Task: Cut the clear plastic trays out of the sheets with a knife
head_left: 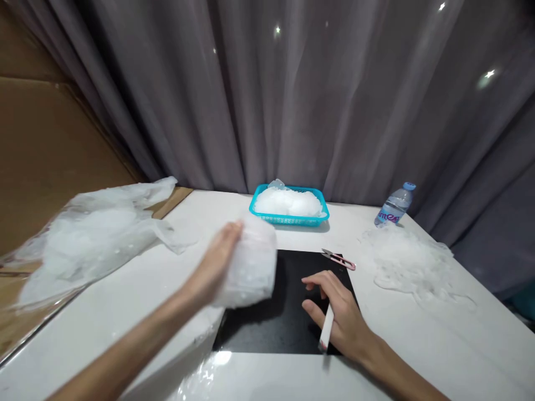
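Observation:
My left hand [219, 259] is closed on the edge of a white, translucent, soft-looking sheet bundle [253, 267], raised over the left part of a black mat [288, 328]. Both are blurred, so the bundle's exact kind is unclear. Above the mat's right side is my right hand [343, 314], its fingers curved and thumb apart. A slim white stick-like tool [327, 328] is tucked in that palm, its reddish-marked end pointing down toward me. Pink-handled thread snips [339, 259] lie across the mat's far right corner, beyond my right hand.
A blue basket [288, 220] of white fluffy pieces stands at the back. On the right are a water bottle [393, 207] and a heap of white stringy scraps [412, 262]. A plastic bag of white material [92, 239] lies left, by cardboard [50, 128]. Grey curtain [267, 100] hangs behind.

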`<state>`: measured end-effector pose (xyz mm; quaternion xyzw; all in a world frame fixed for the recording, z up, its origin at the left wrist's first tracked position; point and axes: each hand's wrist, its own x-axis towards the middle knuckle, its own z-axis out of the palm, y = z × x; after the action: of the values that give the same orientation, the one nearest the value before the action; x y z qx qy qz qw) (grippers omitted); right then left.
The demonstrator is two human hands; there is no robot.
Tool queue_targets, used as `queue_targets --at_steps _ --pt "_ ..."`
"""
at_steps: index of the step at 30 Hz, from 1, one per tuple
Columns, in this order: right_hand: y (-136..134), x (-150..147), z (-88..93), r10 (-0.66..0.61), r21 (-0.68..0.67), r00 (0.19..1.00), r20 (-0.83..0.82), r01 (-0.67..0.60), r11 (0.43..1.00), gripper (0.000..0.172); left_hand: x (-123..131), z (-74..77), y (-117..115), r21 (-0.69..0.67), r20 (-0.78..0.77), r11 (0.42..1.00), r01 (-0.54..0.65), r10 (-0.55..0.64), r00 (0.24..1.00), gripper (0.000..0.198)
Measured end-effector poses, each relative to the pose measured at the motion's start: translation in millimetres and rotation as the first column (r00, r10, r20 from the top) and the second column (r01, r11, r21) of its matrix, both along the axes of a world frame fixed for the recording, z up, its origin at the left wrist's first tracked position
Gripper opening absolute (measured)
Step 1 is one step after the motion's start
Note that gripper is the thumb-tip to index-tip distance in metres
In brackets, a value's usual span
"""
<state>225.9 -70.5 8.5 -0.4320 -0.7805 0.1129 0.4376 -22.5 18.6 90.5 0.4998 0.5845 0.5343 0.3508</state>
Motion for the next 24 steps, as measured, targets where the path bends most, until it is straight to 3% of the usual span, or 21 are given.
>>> queue_targets --at_steps 2,3,5,9,11,14,17,20,24 --pt "-8.0 -5.7 5.3 -0.009 0.001 0.999 -0.035 0.009 1.0 0.03 29.3 -27.9 -21.6 -0.082 0.021 0.987 0.14 -0.138 0.99 0.052" --pt "-11.2 -8.8 6.7 -0.027 -0.013 0.999 -0.044 0.026 1.0 0.035 39.9 -38.5 -30.5 -0.17 0.07 0.951 0.257 -0.249 0.966 0.053" --pt "-15.2 -14.6 7.3 -0.084 -0.072 0.995 -0.044 0.081 0.994 0.042 52.4 -50.8 -44.7 -0.197 0.116 0.891 0.409 -0.393 0.912 0.054" --pt "-15.0 -20.2 6.5 -0.222 -0.24 0.975 -0.032 0.208 0.948 0.05 55.6 -50.6 -62.3 -0.131 0.148 0.7 0.702 -0.687 0.712 0.058" --pt "-13.2 -19.2 7.8 -0.209 -0.363 0.976 -0.059 0.174 0.915 0.04 54.2 -49.0 -66.3 -0.138 0.111 0.641 0.755 -0.747 0.655 0.055" --pt "-8.9 -13.1 9.0 -0.102 -0.528 0.971 -0.217 -0.029 0.849 0.027 50.9 -51.6 -62.4 -0.152 -0.081 0.679 0.719 -0.733 0.675 0.034" --pt "-0.9 -2.1 6.9 -0.075 -0.561 0.916 -0.393 -0.175 0.809 0.03 42.4 -53.0 -46.5 -0.113 -0.177 0.715 0.69 -0.698 0.694 0.029" --pt "10.1 11.2 5.1 -0.119 -0.567 0.877 -0.466 -0.193 0.801 0.033 30.9 -48.1 -27.5 -0.151 -0.031 0.747 0.648 -0.659 0.752 0.032" --pt "24.7 25.6 3.0 -0.21 -0.533 0.868 -0.451 -0.072 0.843 0.033 19.8 -48.2 -10.6 -0.295 0.23 0.75 0.592 -0.545 0.806 0.04"
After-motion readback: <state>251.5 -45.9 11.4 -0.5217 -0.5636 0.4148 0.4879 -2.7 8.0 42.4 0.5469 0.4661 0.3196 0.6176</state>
